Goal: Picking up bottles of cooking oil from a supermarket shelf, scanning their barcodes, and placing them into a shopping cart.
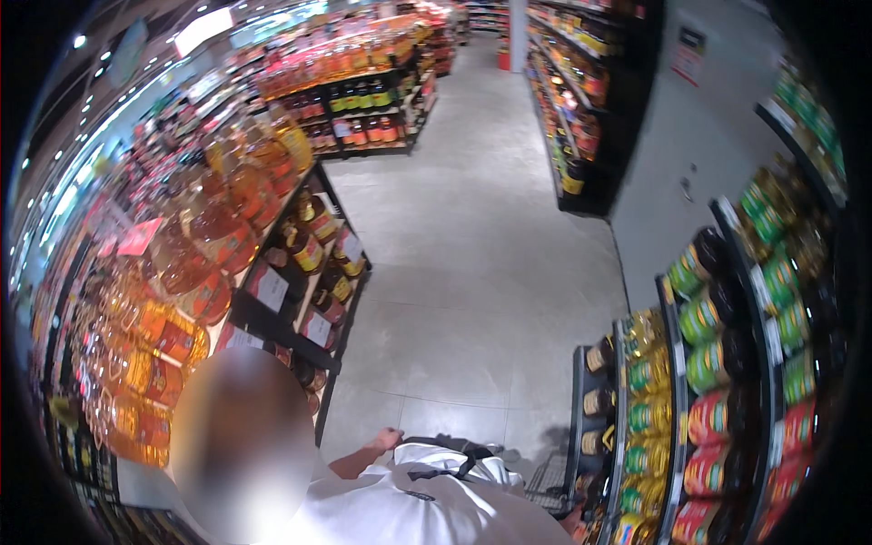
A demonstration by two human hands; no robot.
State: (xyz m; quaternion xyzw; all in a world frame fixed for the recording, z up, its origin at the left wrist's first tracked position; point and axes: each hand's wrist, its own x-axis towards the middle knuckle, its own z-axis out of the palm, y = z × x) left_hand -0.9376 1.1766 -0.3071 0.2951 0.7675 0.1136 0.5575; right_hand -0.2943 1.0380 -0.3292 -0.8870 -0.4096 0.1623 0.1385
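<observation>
My left hand (388,439) is low in the picture, in front of my white shirt (409,504), its fingers looking curled beside a dark edge. Whether it grips anything is unclear. Part of my right hand (575,523) shows at the bottom, close to the lower shelves on the right; its fingers are mostly hidden. A black strap or cloth (470,463) lies across the front of the shirt. Between the shirt and the right shelves is part of a dark wire basket or cart (548,477).
Large bottles of amber oil (160,347) crowd a display at left, beside a blurred oval patch. Shelves of green- and red-labelled bottles (708,368) line the right. A grey floor aisle (477,272) runs ahead between them, past a grey door (671,150) and a black shelf unit (586,184).
</observation>
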